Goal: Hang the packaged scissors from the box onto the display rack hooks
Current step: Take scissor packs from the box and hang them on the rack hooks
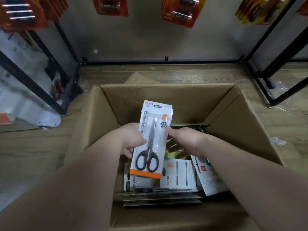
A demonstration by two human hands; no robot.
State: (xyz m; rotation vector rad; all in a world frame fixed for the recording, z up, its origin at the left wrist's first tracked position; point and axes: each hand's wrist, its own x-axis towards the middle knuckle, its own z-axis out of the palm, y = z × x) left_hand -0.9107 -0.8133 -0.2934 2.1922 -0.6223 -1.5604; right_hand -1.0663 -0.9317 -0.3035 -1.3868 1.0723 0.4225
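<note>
So, left hand (131,140): wrapped round the left edge of the scissors pack (152,139), thumb lying across the front just beside the blades, fingers tucked behind the card. Looks like a solid clamp on my feed.
right hand (185,139): thumb tip touching the pack's right edge, a bit higher up than the left hand's hold. The other fingers curl down and under, and I honestly can't tell if they're on the card, so I'm not calling that a pinch.
scissors pack: up between both hands, front facing me, leaning slightly right. Hang-hole end is away from me, orange strip end nearest me. Black handles sit below my grip, blade tips above it.
box (250,130): open cardboard, flaps out, straight under the grip.
loose packs (180,175): lying in the box below the held one, white backs up, some overlapping.
edge-on packs (161,195): standing in a row at the near side of the box, under my forearms.
rack (166,61): black frame past the box, well beyond the grip.
hanging orange packs (181,10): on the panel above that frame, blurry.
floor (33,147): wood planks around the box.
</note>
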